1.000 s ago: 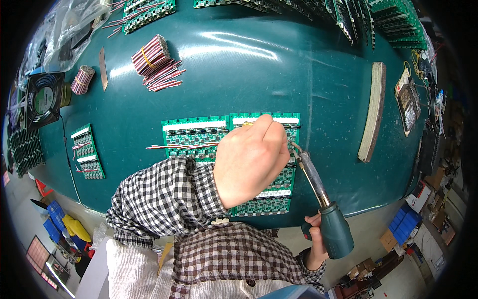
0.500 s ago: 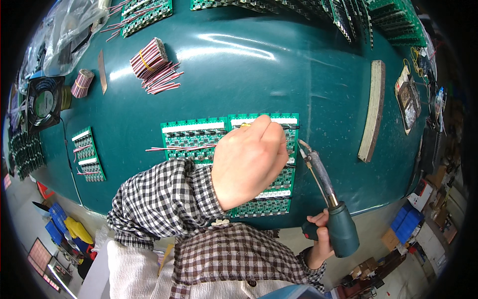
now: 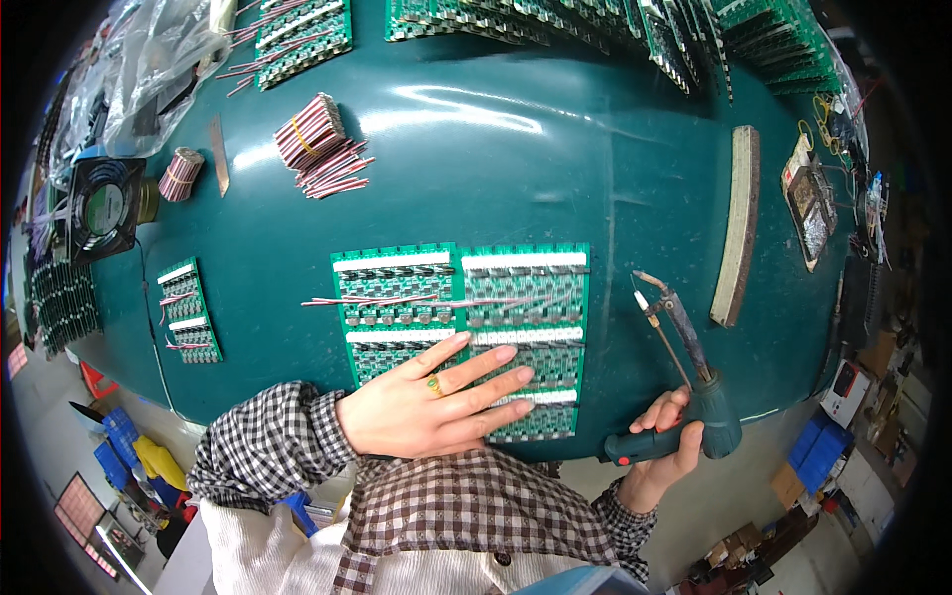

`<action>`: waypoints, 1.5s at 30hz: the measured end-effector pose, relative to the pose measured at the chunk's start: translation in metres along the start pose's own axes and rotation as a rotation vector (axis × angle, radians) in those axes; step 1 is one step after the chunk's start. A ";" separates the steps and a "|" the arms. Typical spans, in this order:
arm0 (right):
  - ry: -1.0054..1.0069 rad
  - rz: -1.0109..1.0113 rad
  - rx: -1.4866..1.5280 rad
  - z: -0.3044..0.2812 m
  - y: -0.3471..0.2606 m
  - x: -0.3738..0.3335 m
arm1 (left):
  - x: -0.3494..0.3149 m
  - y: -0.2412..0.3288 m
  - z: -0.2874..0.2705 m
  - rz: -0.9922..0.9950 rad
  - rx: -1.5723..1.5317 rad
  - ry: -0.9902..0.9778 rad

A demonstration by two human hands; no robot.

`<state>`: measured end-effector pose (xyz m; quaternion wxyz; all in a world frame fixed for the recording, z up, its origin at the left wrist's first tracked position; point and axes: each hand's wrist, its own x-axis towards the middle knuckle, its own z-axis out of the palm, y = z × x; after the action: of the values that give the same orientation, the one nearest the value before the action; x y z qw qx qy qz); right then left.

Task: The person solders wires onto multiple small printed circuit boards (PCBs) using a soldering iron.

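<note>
Two green circuit board panels lie side by side: the left panel [image 3: 397,315] and the right panel [image 3: 531,372]. My left hand [image 3: 441,397], a ring on one finger, rests over their lower part, palm down with the fingers spread and nothing held. Red-and-white wires [image 3: 369,300] lie across the upper part of both panels. To the right of the panels, my right hand [image 3: 669,426] grips a dark green soldering gun [image 3: 716,416] by its handle. Its bent tip and thin feed tube point up and away, apart from the boards.
A banded wire bundle [image 3: 309,134] with loose wires lies beyond the boards, and a smaller bundle [image 3: 181,175] sits further left near a fan [image 3: 102,208]. Small boards [image 3: 188,312] lie at left. Stacked panels [image 3: 476,22] line the far edge. A long bar [image 3: 736,226] lies at right.
My left hand has moved down and left off the right panel and opened from a closed pinch. The soldering gun has swung right, away from the boards. Wires now show across the right panel.
</note>
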<state>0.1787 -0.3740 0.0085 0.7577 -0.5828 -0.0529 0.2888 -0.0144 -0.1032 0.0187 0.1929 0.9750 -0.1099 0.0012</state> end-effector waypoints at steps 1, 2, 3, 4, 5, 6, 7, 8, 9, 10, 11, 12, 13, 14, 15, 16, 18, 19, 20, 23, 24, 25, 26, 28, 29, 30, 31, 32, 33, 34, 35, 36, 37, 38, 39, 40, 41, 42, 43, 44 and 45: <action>-0.010 -0.007 0.004 -0.002 0.001 0.000 | 0.001 -0.002 -0.001 0.000 -0.122 -0.056; -0.025 -0.017 0.037 -0.004 0.003 0.000 | 0.003 -0.003 -0.002 0.000 -0.243 -0.112; -0.041 -0.026 0.071 -0.006 0.005 0.001 | 0.002 -0.001 0.003 -0.002 -0.243 -0.103; -0.053 -0.033 0.076 -0.007 0.006 0.002 | 0.002 0.000 0.006 -0.007 -0.230 -0.097; -0.044 -0.046 0.067 -0.008 0.005 0.002 | 0.003 0.001 0.008 -0.006 -0.219 -0.087; -0.035 -0.060 0.057 -0.009 0.005 0.002 | 0.004 0.001 0.008 -0.006 -0.207 -0.076; -0.047 -0.051 0.087 -0.010 0.006 0.002 | 0.004 0.002 0.006 -0.015 -0.253 -0.086; -0.053 -0.060 0.086 -0.009 0.007 0.002 | 0.005 0.002 0.007 -0.014 -0.245 -0.078; -0.016 -0.061 0.083 -0.007 0.007 0.003 | 0.005 0.003 0.008 -0.032 -0.263 -0.062; 0.021 -0.063 0.079 -0.006 0.008 0.003 | 0.006 0.004 0.011 -0.050 -0.282 -0.046; 0.015 -0.069 0.078 -0.005 0.008 0.003 | 0.007 0.005 0.013 -0.059 -0.242 -0.011; 0.025 -0.058 0.075 -0.004 0.008 0.003 | 0.009 0.005 0.014 -0.059 -0.236 -0.005; 0.035 -0.046 0.072 -0.003 0.007 0.002 | 0.012 0.004 0.013 -0.071 -0.210 -0.028; 0.025 -0.052 0.071 0.000 0.007 0.002 | 0.014 0.003 0.013 -0.085 -0.183 -0.050; 0.032 -0.063 0.070 0.004 0.007 0.001 | 0.014 0.002 0.017 -0.076 -0.167 -0.018; 0.039 -0.072 0.070 0.008 0.008 -0.001 | 0.011 0.002 0.014 -0.082 -0.159 -0.010; -0.007 -0.069 0.131 0.016 0.010 -0.004 | 0.007 0.003 0.000 -0.080 -0.193 -0.090; -0.043 -0.060 0.189 0.020 0.011 -0.004 | 0.007 0.001 0.005 -0.056 -0.225 -0.049; -0.052 -0.064 0.190 0.024 0.013 -0.006 | 0.007 0.001 0.010 -0.059 -0.219 -0.042; -0.080 0.006 0.204 0.036 0.020 -0.007 | 0.013 0.004 0.018 -0.051 -0.169 0.037; -0.090 0.003 0.205 0.037 0.022 -0.005 | 0.015 0.004 0.019 -0.056 -0.162 0.042; -0.105 0.002 0.205 0.038 0.023 -0.002 | 0.016 0.003 0.021 -0.071 -0.161 0.061; -0.122 0.000 0.206 0.040 0.024 0.001 | 0.018 0.004 0.022 -0.086 -0.160 0.080; -0.123 0.001 0.199 0.043 0.023 0.005 | 0.023 0.005 0.023 -0.101 -0.121 0.095; -0.108 -0.015 0.183 0.042 0.024 0.008 | 0.026 0.004 0.026 -0.101 -0.124 0.112; -0.095 -0.031 0.168 0.041 0.025 0.010 | 0.029 0.004 0.029 -0.102 -0.128 0.130; -0.061 -0.034 0.173 0.038 0.027 0.011 | 0.032 0.005 0.031 -0.104 -0.124 0.132; -0.074 -0.038 0.174 0.037 0.026 0.012 | 0.033 0.004 0.032 -0.093 -0.133 0.147; -0.073 -0.031 0.185 0.036 0.025 0.014 | 0.029 0.005 0.032 -0.092 -0.120 0.142; -0.067 -0.026 0.195 0.035 0.023 0.015 | 0.026 0.005 0.023 -0.086 -0.109 0.135; -0.088 -0.012 0.222 0.033 0.023 0.014 | 0.017 0.006 0.014 -0.080 -0.105 0.095; -0.091 -0.018 0.221 0.032 0.023 0.016 | 0.006 0.005 0.004 -0.072 -0.102 0.054; -0.095 -0.026 0.209 0.033 0.023 0.016 | -0.007 0.002 0.000 -0.061 -0.107 0.021; -0.099 -0.031 0.196 0.035 0.023 0.015 | -0.018 -0.001 0.004 -0.079 -0.163 0.065; -0.108 -0.024 0.193 0.036 0.023 0.017 | -0.020 -0.002 0.009 -0.064 -0.162 0.104; -0.108 -0.028 0.194 0.038 0.022 0.017 | -0.021 -0.004 0.013 -0.048 -0.162 0.142; -0.077 -0.030 0.193 0.039 0.022 0.018 | -0.017 -0.005 0.016 -0.044 -0.164 0.141; -0.048 -0.032 0.193 0.039 0.022 0.018 | -0.011 -0.007 0.017 -0.043 -0.142 0.153; -0.046 -0.034 0.194 0.039 0.022 0.017 | -0.005 -0.007 0.018 -0.043 -0.118 0.166; -0.041 -0.057 0.175 0.038 0.023 0.018 | -0.001 -0.008 0.022 -0.039 -0.116 0.167; -0.038 -0.081 0.156 0.038 0.023 0.019 | 0.004 -0.010 0.025 -0.021 -0.107 0.169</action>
<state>0.1699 -0.3290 -0.0053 0.8108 -0.5136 -0.0680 0.2724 -0.0098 -0.1046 -0.0074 0.2535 0.9608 -0.0830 0.0756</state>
